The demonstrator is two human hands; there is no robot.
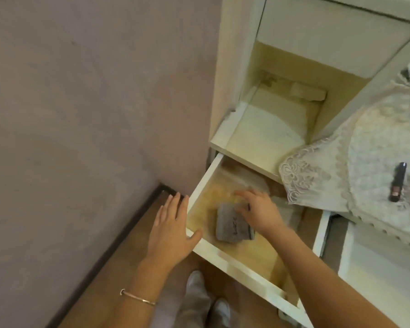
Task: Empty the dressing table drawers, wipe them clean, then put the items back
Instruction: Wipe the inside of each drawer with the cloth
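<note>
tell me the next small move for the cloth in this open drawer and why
Probably slide the grey cloth toward the drawer's far end. The right hand rests on it mid-floor, the left hand steadies the drawer at its rim, and the floor around the cloth looks bare and yellow-stained, so wiping seems the step at hand.

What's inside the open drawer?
A grey folded cloth lies on the yellowish floor of the white open drawer, with the right hand pressing on it. The hand and the lace table cover hide the back right corner.
</note>
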